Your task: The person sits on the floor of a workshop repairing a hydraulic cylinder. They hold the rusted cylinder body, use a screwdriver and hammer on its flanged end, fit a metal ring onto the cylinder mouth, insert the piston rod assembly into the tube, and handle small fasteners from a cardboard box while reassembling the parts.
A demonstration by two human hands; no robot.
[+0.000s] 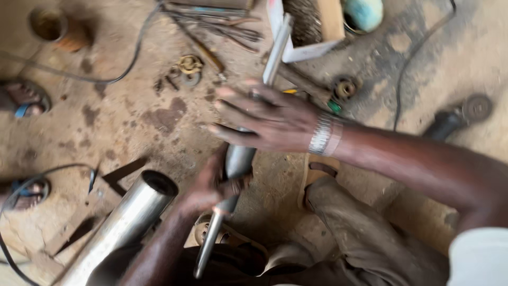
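Note:
A slim shiny metal tube (238,159) runs from the top centre down to my lap. My left hand (209,188) comes up from below and is closed around its middle. My right hand (270,119), with a silver bracelet (321,133) on the wrist, lies over the tube higher up, fingers stretched out to the left. Blur hides whether its thumb grips the tube. A wide steel pipe (132,212) lies slanted just left of my left arm.
On the dirt floor lie an angle grinder (455,119) with its cable at the right, scattered rods and small round parts (189,64) at the top, a tin (48,24) at top left. Another person's sandalled feet (24,99) are at the left edge.

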